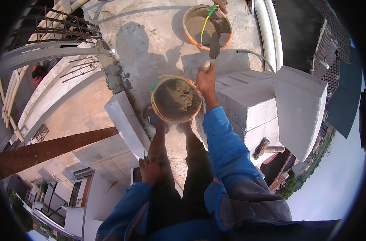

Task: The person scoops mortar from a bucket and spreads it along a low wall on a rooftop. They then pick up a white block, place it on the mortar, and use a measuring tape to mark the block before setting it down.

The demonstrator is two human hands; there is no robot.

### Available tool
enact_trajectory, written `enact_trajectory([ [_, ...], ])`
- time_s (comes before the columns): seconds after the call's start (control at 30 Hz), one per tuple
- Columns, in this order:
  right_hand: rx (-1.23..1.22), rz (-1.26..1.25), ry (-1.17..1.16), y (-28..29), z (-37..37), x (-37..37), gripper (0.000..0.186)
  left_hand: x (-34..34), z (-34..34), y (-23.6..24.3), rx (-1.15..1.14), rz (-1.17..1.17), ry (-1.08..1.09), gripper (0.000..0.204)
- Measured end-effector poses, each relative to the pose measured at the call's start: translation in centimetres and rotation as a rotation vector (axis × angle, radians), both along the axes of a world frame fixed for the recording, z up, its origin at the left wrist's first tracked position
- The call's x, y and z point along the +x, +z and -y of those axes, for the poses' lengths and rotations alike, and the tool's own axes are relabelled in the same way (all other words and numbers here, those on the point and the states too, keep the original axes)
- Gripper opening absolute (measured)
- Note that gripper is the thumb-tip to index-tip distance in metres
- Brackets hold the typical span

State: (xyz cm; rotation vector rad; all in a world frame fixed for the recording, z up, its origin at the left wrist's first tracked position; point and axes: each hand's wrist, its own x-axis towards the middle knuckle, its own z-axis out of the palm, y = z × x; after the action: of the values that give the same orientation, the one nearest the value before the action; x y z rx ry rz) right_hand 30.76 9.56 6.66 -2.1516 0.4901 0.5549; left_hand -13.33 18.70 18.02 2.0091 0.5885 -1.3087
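Observation:
My right hand (207,84) is closed on the pale handle of a trowel, whose mortar-coated blade (214,45) points away from me, just below the far bucket. Beneath that hand, a round bucket (163,110) with a yellow-and-green handle holds lumpy grey mortar (181,96). My left hand (153,170) rests low by my leg, beside a long white block (124,122), its fingers loosely bent and apart. An orange-rimmed bucket (187,34) of wet mortar stands at the top, with part of another person's hand (220,5) at its handle.
Stacked white blocks (255,108) and a hammer (260,148) are at my right, near the edge above roofs (335,40). At left are rebar (50,28), pipes (8,100), a rusty beam (54,150) and a drop to a lower level (86,108).

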Motion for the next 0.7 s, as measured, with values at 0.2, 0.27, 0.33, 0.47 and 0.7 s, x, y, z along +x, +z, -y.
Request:
enact_trajectory([
  [0.2,0.66,0.187,-0.402,-5.3,-6.1,12.8,0.041,0.2,2.1,-0.3,0.037,0.017,0.036,0.054],
  [0.27,0.81,0.2,-0.372,-6.2,-7.7,14.6,0.042,-0.9,3.6,-0.4,0.079,0.038,0.083,0.052],
  [0.33,0.825,0.159,-0.359,-5.7,-8.9,14.8,0.044,-0.3,4.5,-0.2,0.086,0.015,0.119,0.049],
  [0.47,0.88,0.075,-0.624,-6.1,-7.1,13.4,0.039,1.0,6.3,-0.6,0.091,0.045,0.24,0.046],
  [0.7,0.948,-0.168,-0.893,-1.0,-13.4,9.9,0.031,4.1,8.4,0.2,0.158,-0.056,0.131,0.046],
])
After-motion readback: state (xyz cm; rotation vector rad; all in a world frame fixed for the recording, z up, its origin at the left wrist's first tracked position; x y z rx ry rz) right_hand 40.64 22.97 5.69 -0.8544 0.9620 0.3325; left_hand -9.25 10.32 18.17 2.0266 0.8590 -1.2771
